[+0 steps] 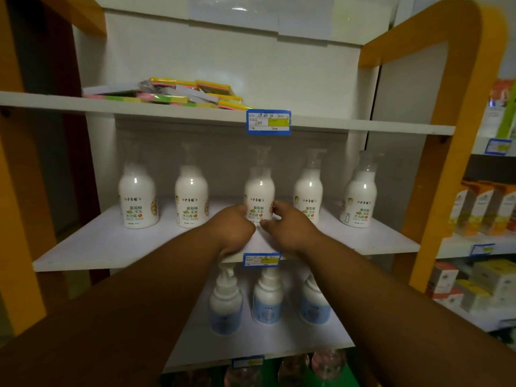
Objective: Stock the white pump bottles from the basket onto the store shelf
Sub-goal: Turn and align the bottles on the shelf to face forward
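**White pump bottle held between both hands on the middle shelf**

White plastic sets the scene: two bare forearms reach forward from the camera to the middle shelf (92, 247). Landmark: the centre bottle (259, 191), a white pump bottle with a green and orange label, standing upright.

Nearest the viewer, the left hand (233, 229) sits just left of that bottle's base, and the right hand (290, 227) just right of it. The fingers (279, 206) of both hands curl against the lower label and appear to touch the bottle. How firmly they press cannot be told.

Farther along the row, two matching bottles stand to the left of the centre bottle, the nearer left bottle (191, 195) well apart from it. Two more stand to the right, and the nearer right bottle (308, 192) is just beside the right hand.

Below the centre bottle, blue-labelled bottles (266, 300) fill the lower shelf. Above it lie coloured packets (178, 92). No basket is in view.

Likely risks: the bottles are tall and narrow, so a sideways nudge could tip one. The right knuckles could knock the close right neighbour when withdrawing. Dim light blurs the clear pump tops.
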{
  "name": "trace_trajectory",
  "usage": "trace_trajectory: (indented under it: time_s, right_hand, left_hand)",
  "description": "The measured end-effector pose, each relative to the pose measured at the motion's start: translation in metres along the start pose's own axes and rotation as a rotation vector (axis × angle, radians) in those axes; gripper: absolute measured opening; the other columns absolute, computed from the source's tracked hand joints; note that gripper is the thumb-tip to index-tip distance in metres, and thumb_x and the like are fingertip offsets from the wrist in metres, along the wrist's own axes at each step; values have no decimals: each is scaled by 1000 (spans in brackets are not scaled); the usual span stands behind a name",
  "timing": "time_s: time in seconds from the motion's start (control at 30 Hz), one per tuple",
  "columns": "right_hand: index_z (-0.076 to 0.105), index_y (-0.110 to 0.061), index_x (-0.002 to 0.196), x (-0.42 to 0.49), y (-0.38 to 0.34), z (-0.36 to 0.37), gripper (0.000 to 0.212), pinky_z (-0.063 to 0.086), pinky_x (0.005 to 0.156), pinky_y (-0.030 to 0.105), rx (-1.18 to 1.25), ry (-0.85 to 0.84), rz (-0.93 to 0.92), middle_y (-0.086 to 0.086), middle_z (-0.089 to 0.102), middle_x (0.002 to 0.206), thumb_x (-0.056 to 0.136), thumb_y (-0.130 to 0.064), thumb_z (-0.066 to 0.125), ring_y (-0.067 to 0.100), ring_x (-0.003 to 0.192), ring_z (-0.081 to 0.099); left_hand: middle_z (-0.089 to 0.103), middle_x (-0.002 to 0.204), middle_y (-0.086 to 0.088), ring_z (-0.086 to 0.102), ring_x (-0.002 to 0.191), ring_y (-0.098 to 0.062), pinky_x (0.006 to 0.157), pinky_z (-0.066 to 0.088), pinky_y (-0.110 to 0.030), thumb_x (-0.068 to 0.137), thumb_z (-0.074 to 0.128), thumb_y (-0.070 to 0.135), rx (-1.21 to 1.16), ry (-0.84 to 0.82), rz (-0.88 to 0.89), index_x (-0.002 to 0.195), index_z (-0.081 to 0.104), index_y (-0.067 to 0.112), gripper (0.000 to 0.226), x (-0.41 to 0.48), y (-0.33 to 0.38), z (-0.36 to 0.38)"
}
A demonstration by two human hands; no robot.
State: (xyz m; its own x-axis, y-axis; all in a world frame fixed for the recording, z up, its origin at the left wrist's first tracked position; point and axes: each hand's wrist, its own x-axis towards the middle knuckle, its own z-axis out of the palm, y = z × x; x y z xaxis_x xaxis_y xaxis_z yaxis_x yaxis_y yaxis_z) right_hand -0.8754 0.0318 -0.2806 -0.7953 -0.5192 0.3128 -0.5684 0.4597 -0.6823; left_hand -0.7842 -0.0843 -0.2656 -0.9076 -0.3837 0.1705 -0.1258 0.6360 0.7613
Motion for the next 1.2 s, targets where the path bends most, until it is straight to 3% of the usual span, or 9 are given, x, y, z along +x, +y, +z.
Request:
trace_trajectory:
  time_s: [0.17, 0.37, 0.5, 0.6, 0.73, 0.9, 0.97, 1.07, 1.2]
  right_hand:
    - [54, -23, 137, -2, 1, 1, 43, 52, 101, 41, -10, -7, -5, 1, 65, 135, 95, -27, 64, 24, 116, 65]
    - [53, -22, 138, -1, 1, -1, 44, 51, 97, 34, -37, -37, -7, 1, 65, 136, 95, -27, 64, 22, 117, 65]
    - [47, -26, 143, -2, -1, 0, 49, 52, 95, 34, -50, -84, -12, -1, 63, 139, 97, -28, 62, 21, 117, 64]
    - [42, -28, 146, -3, -1, 2, 54, 52, 99, 38, -86, -98, -29, -2, 60, 143, 96, -30, 61, 22, 121, 63]
    - [40, -28, 147, -4, -1, 2, 56, 52, 98, 38, -102, -114, -39, -2, 62, 140, 95, -30, 62, 21, 119, 64]
    - [40, -28, 148, 1, 0, 0, 58, 52, 90, 30, -90, -125, -22, -2, 61, 142, 95, -29, 63, 19, 112, 65]
    - [42, -28, 148, 4, -1, -3, 55, 46, 85, 22, -80, -136, -13, -2, 59, 144, 96, -28, 62, 17, 112, 63]
    - [47, -25, 147, 9, -5, -4, 53, 39, 100, 24, -98, -134, -16, 0, 58, 147, 97, -27, 62, 20, 130, 57]
    - [50, -26, 145, 14, 3, 7, 57, 43, 112, 38, -102, -121, -35, 0, 61, 143, 90, -27, 64, 22, 130, 58]
  left_hand:
    - [69, 122, -3, 67, 103, -21, 93, 55, -39, 90, 53, 5, -53, 10, 14, 133, 59, 24, 47, 1, -4, 4]
    - [71, 108, -1, 69, 89, -17, 78, 57, -33, 91, 52, 6, -92, 82, 37, 118, 65, 24, 35, -1, -5, 4]
    - [67, 105, 3, 62, 82, -10, 63, 44, -20, 94, 49, 7, -97, 123, 34, 109, 61, 20, 23, 3, -10, 2]
    - [72, 105, -3, 69, 92, -21, 78, 56, -32, 93, 48, 6, -135, 109, 20, 113, 65, 20, 29, 7, -15, 0]
    - [73, 110, -4, 70, 94, -23, 88, 57, -41, 91, 48, 1, -174, 83, 5, 123, 65, 20, 41, 9, -19, 2]
    - [69, 108, -2, 69, 88, -18, 69, 55, -27, 94, 46, 2, -204, 77, -5, 128, 60, 26, 44, 6, -15, 0]
    - [70, 108, -2, 68, 90, -18, 74, 54, -28, 94, 46, 2, -192, 60, -10, 125, 63, 24, 42, -1, -11, -2]
    - [73, 111, -7, 68, 97, -25, 92, 55, -42, 87, 50, 7, -161, 96, -12, 120, 69, 17, 39, 1, -13, -5]
    - [74, 109, -12, 70, 97, -30, 91, 57, -46, 75, 51, 16, -123, 117, -15, 111, 72, 15, 42, 15, -27, -7]
